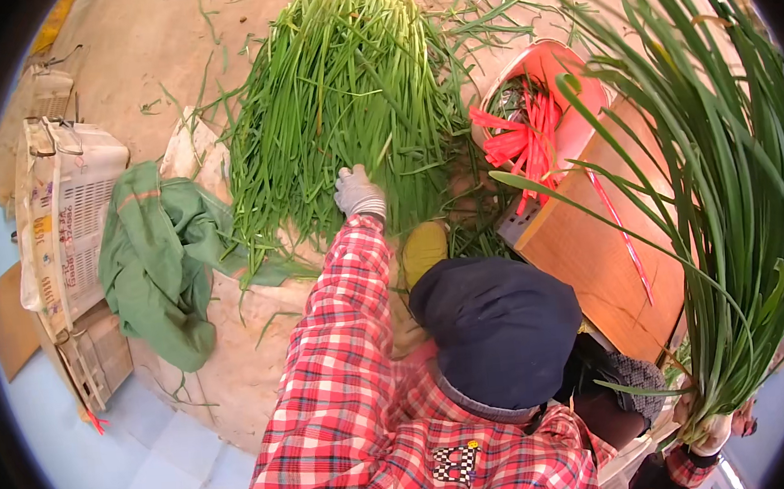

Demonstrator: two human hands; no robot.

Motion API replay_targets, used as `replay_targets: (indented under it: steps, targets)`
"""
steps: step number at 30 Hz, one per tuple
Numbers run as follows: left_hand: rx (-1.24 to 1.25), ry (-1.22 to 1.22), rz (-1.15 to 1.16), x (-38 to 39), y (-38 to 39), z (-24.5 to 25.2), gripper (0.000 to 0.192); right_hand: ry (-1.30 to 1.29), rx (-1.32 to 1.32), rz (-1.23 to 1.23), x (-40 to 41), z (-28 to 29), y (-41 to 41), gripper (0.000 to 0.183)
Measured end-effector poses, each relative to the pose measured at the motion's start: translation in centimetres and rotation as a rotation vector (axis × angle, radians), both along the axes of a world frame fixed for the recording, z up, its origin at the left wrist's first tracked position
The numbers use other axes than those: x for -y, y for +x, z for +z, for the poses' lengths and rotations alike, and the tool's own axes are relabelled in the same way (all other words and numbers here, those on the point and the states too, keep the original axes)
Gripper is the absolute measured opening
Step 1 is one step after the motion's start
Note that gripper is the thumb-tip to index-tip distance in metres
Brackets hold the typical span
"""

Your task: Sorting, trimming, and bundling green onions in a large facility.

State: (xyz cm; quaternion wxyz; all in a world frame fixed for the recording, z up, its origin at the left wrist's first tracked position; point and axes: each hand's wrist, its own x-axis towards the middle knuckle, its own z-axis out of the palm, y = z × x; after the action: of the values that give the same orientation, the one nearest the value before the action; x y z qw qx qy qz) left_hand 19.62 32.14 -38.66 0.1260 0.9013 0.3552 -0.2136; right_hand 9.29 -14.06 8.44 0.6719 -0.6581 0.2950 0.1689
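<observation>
A large pile of long green leaf stalks, garlic chives by their look (334,98), lies on the floor covering before me, pale ends at the far side. My left hand (360,192), in a light glove, rests on the pile's near edge with curled fingers; whether leaves are inside it is hidden. At the far right, my right hand (715,432) grips a bunch of the same long leaves (724,221) by its pale ends. That bunch fans upward and covers much of the right side.
Red ties (534,132) stick out of a pink bucket (574,68) beside a wooden board (610,243). Left are a green cloth (161,260) and a white plastic crate (87,218) bearing writing. A yellow shoe (424,249) and dark blue cloth (497,332) are close to me.
</observation>
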Motion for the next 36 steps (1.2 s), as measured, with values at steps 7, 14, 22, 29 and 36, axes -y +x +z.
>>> replay_targets:
  steps: [7,14,22,29,36]
  targets:
    - [0.547,-0.241,-0.033,-2.8,-6.7,4.1,0.073,-0.032,0.039,-0.015,-0.4,-0.1,-0.5,0.065]
    - [0.756,-0.288,-0.121,-7.1,-6.8,9.6,0.047,0.113,0.093,0.018,-0.4,-1.7,-2.0,0.068]
    - [0.689,0.115,-0.163,-6.0,6.9,18.1,0.061,0.072,-0.031,0.112,2.5,0.5,-4.6,0.072]
    - [0.924,-1.273,-0.343,-0.7,3.3,30.6,0.022,-0.021,0.100,0.360,-0.3,1.6,-0.2,0.061]
    - [0.046,-1.837,-0.950,21.5,-11.9,37.1,0.096,-0.022,0.338,0.417,-2.7,3.2,-0.2,0.073]
